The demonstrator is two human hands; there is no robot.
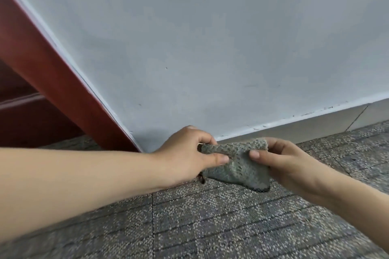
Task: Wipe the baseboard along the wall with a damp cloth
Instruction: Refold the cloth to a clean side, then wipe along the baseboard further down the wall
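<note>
Left hand (185, 153) and right hand (282, 160) both in from the near edge, bare forearms, each gripping one end of the cloth (237, 164): left fingers curled round a bunched corner with the thumb laid flat on it, right thumb pinching the other side against fingers hidden behind. Cloth grey-green, nubbly weave, dark stitched edge at its lowest corner; stretched between the hands and sagging in the middle, held low over the floor (210, 227) just in front of the wall's foot, contact with either cannot be told. Floor speckled grey stone, scored with thin parallel grooves, one straight joint crossing them. Beyond the hands, baseboard (315, 126): pale plain strip rising to the right, one seam near the far end, paint line above it chipped in spots. Wall (210, 38) matt grey-white, faint scuffs and specks. Red-brown door frame (52, 69) slants along the left, meeting the wall near the left hand
</note>
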